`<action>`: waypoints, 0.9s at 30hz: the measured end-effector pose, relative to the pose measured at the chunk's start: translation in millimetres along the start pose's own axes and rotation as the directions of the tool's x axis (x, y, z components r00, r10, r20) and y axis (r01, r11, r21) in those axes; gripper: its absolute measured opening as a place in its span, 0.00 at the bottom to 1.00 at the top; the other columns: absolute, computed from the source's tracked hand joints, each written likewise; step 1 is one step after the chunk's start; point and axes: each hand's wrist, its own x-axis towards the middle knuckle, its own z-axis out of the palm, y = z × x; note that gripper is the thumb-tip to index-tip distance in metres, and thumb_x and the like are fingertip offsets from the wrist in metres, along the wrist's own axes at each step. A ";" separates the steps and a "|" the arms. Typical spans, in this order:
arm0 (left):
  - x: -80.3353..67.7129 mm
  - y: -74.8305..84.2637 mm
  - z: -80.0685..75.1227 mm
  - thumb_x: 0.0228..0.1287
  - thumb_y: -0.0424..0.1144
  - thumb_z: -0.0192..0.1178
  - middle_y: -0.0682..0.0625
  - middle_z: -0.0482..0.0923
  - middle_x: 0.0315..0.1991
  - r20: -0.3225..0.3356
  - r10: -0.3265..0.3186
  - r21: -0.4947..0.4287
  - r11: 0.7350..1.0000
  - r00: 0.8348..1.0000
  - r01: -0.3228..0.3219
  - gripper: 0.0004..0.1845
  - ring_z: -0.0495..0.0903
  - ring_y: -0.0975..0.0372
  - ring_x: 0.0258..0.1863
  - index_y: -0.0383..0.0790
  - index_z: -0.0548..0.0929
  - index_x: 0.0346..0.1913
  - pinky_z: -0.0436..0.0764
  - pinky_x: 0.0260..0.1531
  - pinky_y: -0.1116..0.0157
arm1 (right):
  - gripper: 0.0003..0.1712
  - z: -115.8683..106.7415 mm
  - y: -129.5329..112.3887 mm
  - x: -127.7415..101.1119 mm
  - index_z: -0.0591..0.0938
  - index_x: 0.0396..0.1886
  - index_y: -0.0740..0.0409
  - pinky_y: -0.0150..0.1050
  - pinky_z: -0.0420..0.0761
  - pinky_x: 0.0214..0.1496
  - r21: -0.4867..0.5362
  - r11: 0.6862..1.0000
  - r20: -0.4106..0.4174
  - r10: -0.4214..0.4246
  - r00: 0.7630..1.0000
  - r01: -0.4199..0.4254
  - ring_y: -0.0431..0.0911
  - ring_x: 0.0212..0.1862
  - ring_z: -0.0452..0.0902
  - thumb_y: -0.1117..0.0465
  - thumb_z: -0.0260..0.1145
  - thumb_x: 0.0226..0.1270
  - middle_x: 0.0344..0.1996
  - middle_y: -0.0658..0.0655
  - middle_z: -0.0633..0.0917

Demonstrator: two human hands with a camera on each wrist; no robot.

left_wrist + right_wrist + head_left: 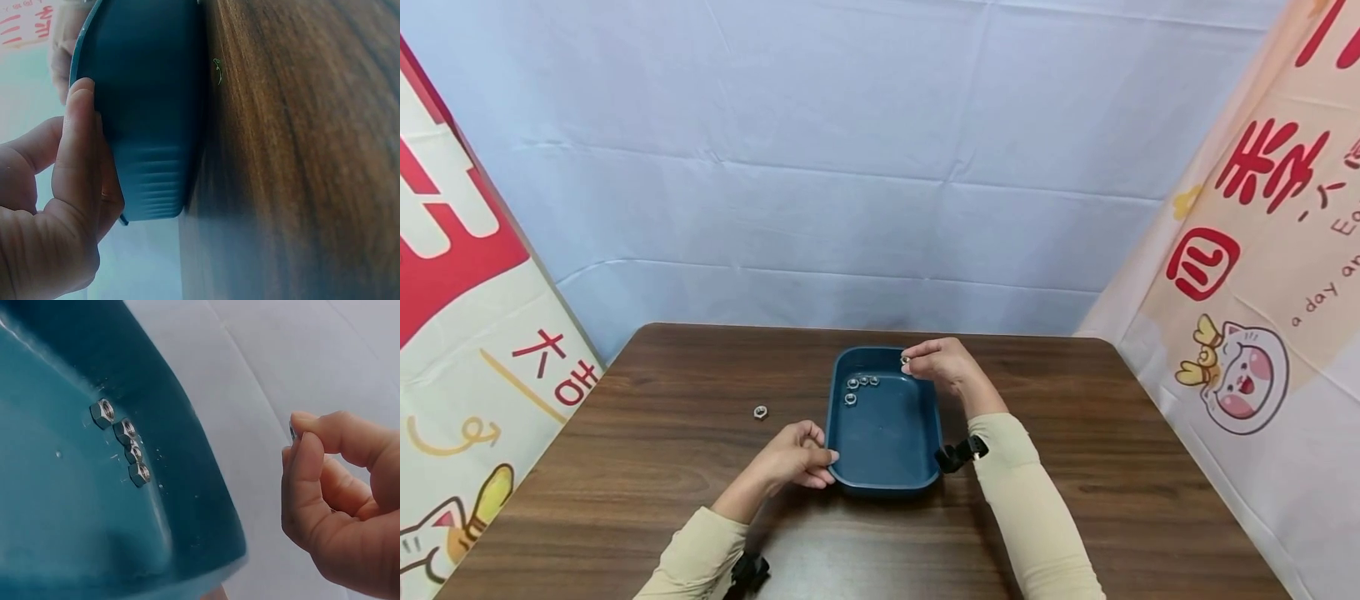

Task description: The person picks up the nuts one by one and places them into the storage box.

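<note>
A blue rectangular tray (887, 437) stands on the table, its rim gripped at the near left corner by my left hand (793, 457). In the left wrist view, fingers (78, 137) lie along the outer wall of the tray (150, 81). My right hand (946, 365) pinches a metal hex nut (906, 361) between thumb and fingertips, above the tray's far right rim. Only a sliver of that nut (292, 431) shows in the right wrist view. Several hex nuts (851, 399) rest inside, toward the far left of the tray floor. One more nut (761, 412) lies on the table left of the tray.
The brown wood-grain table (685, 467) extends around the tray on all sides. A pale cloth (850, 233) hangs behind its far edge, with printed cloths (1247, 333) on both sides. Black wrist cameras (961, 455) sit on both sleeves.
</note>
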 end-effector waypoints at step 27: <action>3.1 -1.7 -3.0 0.58 0.28 0.61 0.41 0.76 0.22 0.004 -0.003 0.009 1.000 1.000 0.003 0.16 0.81 0.58 0.18 0.26 0.64 0.41 0.83 0.19 0.63 | 0.16 46.8 34.6 40.8 0.79 0.43 0.74 0.40 0.83 0.37 -0.028 0.976 -0.066 0.212 0.975 -0.214 0.50 0.33 0.82 0.77 0.66 0.53 0.31 0.63 0.83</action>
